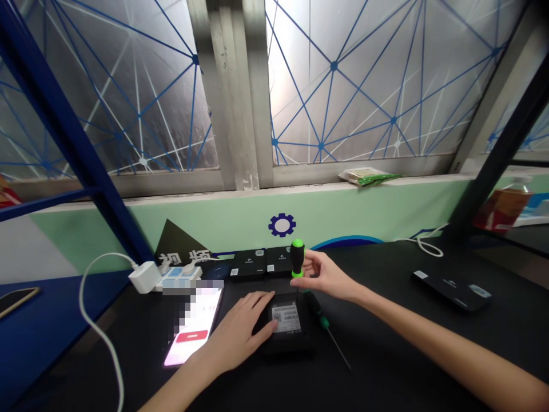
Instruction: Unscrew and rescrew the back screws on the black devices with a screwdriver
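Note:
A black device (304,336) with a white label (286,318) lies on the black table. My left hand (246,326) rests flat on its left side, fingers spread, thumb near the label. My right hand (317,270) grips a black and green screwdriver (297,257), held upright over the device's far right corner; its tip is too small to make out. A second screwdriver (322,321) with a dark green handle lies to the right of the device, its shaft pointing toward the front right.
Two black boxes (249,264) (277,261) stand by the wall. Left are a lit phone (198,326), a power strip (180,278) and a white charger (144,277) with a cable. Another black device (452,290) lies right. A green packet (369,177) sits on the sill.

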Action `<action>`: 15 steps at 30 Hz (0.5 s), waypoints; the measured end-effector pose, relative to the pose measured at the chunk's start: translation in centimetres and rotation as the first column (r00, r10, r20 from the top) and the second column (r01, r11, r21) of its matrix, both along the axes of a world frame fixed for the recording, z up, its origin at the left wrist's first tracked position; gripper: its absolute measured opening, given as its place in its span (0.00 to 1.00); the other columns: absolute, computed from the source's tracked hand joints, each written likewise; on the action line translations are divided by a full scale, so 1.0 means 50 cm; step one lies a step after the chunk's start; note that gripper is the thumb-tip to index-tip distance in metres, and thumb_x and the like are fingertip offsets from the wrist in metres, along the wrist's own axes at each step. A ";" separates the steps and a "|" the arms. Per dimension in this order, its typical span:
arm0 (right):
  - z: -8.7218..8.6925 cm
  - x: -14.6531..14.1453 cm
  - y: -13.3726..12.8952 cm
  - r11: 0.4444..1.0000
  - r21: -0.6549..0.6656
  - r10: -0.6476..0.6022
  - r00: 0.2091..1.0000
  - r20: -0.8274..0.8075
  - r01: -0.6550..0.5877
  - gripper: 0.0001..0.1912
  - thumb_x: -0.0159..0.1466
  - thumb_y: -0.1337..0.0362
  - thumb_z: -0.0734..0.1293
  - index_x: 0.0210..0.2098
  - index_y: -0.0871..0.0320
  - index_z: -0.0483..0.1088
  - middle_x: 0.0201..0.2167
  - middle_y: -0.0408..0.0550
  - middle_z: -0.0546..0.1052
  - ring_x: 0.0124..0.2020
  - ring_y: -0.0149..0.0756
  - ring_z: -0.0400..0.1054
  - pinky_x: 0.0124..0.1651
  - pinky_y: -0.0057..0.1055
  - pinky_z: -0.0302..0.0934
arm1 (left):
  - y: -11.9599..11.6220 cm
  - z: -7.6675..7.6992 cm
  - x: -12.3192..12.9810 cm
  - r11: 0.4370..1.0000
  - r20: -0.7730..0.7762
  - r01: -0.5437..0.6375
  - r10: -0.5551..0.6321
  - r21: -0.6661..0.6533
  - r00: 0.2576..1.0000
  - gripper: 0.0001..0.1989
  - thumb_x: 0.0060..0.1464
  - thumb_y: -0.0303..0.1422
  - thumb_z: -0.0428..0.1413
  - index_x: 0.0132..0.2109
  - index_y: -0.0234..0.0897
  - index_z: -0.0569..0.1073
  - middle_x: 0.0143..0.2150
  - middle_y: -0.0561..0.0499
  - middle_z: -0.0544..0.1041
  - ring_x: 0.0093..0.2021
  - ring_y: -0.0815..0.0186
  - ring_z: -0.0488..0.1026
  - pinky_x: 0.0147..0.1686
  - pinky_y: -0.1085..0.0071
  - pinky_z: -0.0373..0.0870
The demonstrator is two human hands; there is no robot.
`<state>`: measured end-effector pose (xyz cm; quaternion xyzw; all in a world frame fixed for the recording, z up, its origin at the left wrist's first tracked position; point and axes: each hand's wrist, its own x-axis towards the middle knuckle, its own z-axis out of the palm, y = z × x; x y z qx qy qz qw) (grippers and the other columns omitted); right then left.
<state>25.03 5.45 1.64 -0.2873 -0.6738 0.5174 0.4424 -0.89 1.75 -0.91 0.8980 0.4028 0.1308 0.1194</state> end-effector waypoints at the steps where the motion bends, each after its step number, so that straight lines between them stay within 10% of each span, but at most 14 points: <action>1: -0.001 -0.001 0.000 1.000 -0.009 -0.005 1.000 -0.012 0.005 0.23 0.48 0.58 0.81 0.36 0.58 0.68 0.22 0.34 0.62 0.21 0.24 0.55 0.25 0.24 0.55 | 0.000 -0.001 0.000 1.000 0.005 0.001 -0.001 0.006 1.000 0.26 0.69 0.48 0.44 0.68 0.46 0.58 0.65 0.47 0.65 0.63 0.54 0.64 0.60 0.55 0.62; 15: 0.010 0.013 -0.002 0.998 -0.054 0.033 0.998 0.050 -0.031 0.21 0.54 0.51 0.76 0.36 0.61 0.74 0.29 0.47 0.76 0.27 0.32 0.68 0.32 0.30 0.65 | 0.004 -0.007 -0.003 1.000 -0.012 0.007 -0.007 -0.001 1.000 0.27 0.69 0.48 0.44 0.69 0.47 0.56 0.66 0.47 0.64 0.64 0.54 0.62 0.61 0.55 0.61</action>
